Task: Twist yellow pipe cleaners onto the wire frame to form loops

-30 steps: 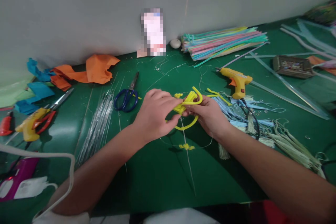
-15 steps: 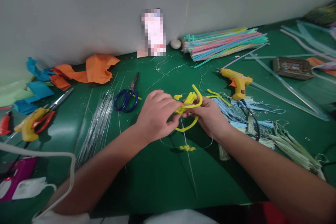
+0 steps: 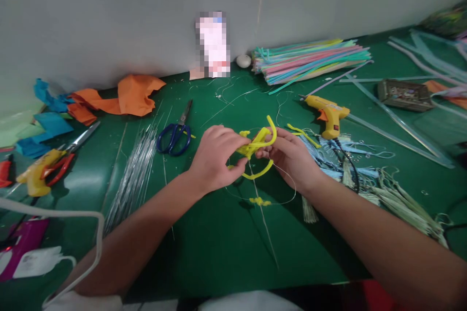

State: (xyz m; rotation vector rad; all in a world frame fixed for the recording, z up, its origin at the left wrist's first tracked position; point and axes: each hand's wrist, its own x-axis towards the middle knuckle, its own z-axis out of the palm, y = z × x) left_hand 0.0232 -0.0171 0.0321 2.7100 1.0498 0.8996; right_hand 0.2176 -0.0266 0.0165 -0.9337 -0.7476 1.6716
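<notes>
Over the middle of the green table I hold a bent yellow pipe cleaner piece [image 3: 260, 142] between both hands. My left hand [image 3: 218, 159] pinches its left side between thumb and fingers. My right hand [image 3: 292, 155] is closed around its right side, with the fingertips partly hidden behind the yellow strands. One end curls upward and another strand arcs below. A thin wire ring hangs under the hands, with a small yellow cluster [image 3: 260, 201] on it. A straight thin wire [image 3: 268, 238] runs down from the piece toward the front.
Blue-handled scissors [image 3: 174, 137] and a bundle of clear wires [image 3: 133, 175] lie left. A yellow glue gun [image 3: 328, 114] and tassels [image 3: 404, 201] lie right. Pipe cleaners [image 3: 310, 60] are stacked at the back, beside a blurred phone [image 3: 213, 44]. A second glue gun [image 3: 40, 172] lies far left.
The yellow piece has turned slightly in my fingers, and its upright end has shifted a little left. My right fingers have moved up along its right side. Both hands still hold it.
</notes>
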